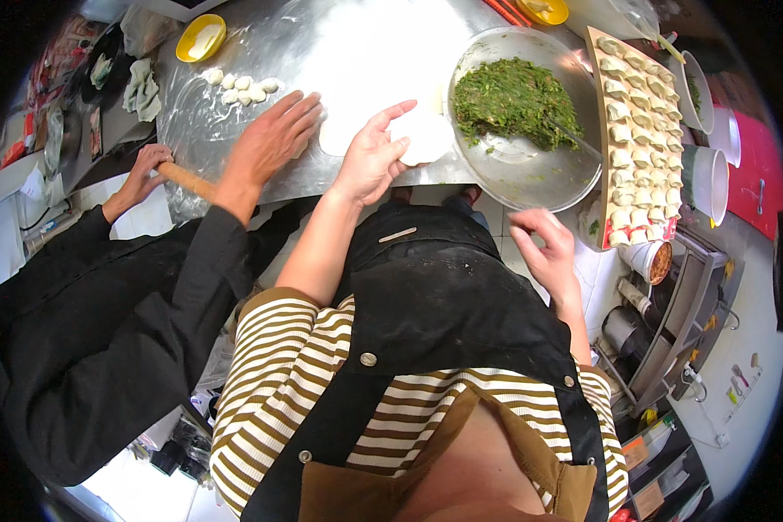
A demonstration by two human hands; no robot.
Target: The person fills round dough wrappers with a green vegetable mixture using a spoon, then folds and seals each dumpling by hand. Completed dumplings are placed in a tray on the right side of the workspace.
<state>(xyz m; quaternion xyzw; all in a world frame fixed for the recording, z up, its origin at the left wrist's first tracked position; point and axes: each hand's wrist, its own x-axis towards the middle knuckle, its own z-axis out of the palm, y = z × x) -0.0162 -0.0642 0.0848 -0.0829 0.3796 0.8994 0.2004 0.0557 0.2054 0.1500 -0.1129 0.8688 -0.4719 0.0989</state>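
My left hand [375, 156] is over the front edge of the steel worktable [280, 179], index finger stretched out and thumb apart, with nothing seen in it. Beside it lie pale, flat dough wrappers [427, 140], partly washed out by glare. My right hand [548, 245] hangs loosely curled just below the rim of a large steel bowl [528, 186]; its palm is hidden, and I see nothing in it. Chopped green filling [512, 98] lies in the bowl, and a metal utensil [577, 137] rests with one end in the filling and its handle at the rim.
A board [603, 156] of filled dumplings [639, 117] stands right of the bowl. At left, a co-worker's hands [271, 140] are near a wooden rolling pin [186, 179], one gripping its end. Dough pieces [245, 91] and a yellow bowl [202, 36] lie beyond.
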